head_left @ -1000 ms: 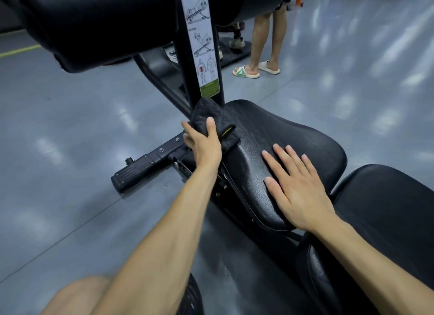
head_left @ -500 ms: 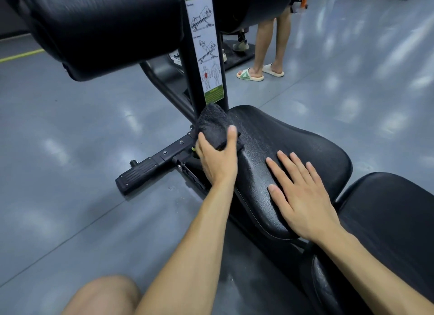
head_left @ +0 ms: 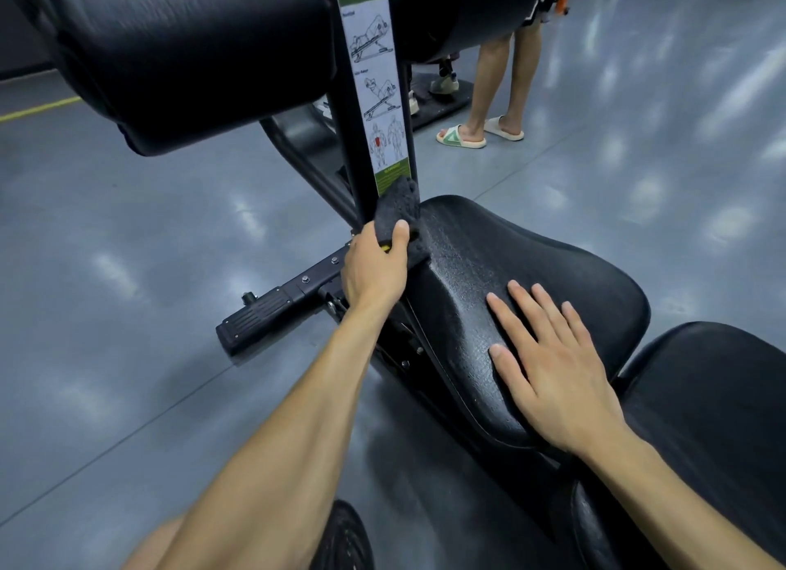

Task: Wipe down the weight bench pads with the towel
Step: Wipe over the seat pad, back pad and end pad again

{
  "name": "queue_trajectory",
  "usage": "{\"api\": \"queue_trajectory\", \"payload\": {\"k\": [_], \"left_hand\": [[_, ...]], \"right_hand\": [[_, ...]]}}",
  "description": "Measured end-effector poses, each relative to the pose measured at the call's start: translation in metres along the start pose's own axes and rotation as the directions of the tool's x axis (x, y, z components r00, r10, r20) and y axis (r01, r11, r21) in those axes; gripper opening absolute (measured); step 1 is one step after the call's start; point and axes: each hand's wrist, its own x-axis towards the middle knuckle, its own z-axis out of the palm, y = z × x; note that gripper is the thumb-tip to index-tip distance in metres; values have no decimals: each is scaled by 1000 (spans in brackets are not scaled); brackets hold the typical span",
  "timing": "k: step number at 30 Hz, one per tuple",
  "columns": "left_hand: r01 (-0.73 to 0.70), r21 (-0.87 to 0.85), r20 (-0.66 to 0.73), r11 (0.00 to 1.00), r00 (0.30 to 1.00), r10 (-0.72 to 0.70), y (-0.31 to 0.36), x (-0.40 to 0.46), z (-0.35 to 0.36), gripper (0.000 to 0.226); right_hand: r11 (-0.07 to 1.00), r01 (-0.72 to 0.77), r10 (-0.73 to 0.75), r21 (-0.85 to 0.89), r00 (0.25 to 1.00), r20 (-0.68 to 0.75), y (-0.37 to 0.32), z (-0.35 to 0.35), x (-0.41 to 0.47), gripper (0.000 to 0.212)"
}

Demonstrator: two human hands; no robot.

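Note:
My left hand (head_left: 373,269) grips a dark grey towel (head_left: 399,212) against the far left edge of the black seat pad (head_left: 527,263), where the pad meets the upright post (head_left: 374,101). The thumb lies on top of the towel. On the near part of the same pad my right hand (head_left: 553,365) rests flat with its fingers straight and spread. A second black pad (head_left: 714,399) sits to the right. Large black roller pads (head_left: 191,50) hang above at the top left.
The post carries an instruction sticker (head_left: 378,84). A black footrest bar (head_left: 272,310) sticks out left over the grey floor (head_left: 127,271). A person in sandals (head_left: 480,133) stands behind the bench. My knee (head_left: 170,544) shows at the bottom edge.
My left hand has slid the towel along the pad's left edge and up against the post. My right hand has stayed flat on the pad.

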Motion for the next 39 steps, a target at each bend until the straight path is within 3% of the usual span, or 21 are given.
{"api": "queue_trajectory", "payload": {"k": [3,7,16,26,33,39], "left_hand": [[-80,198,-43,977,995,90,3,8,0,52],[-170,405,-1,898,983,186,17,24,-7,47],[-332,640,110,693,932,345,48,52,1,53],[-375,613,108,696,912,396,39,47,2,54],[-403,741,150,537,879,453,64,61,21,49],[-444,681,257,583,890,377,104,78,52,47]], "right_hand": [[1000,4,-4,1,1000,-1,1,1,1,60],[1000,10,-10,-5,1000,-2,2,2,1,60],[1000,12,-12,19,1000,14,2,1,2,61],[1000,-3,3,4,999,33,-1,-3,-1,61],[1000,-6,6,11,1000,30,-1,-2,1,61],[999,2,-4,53,1000,29,2,-3,3,60]]}}
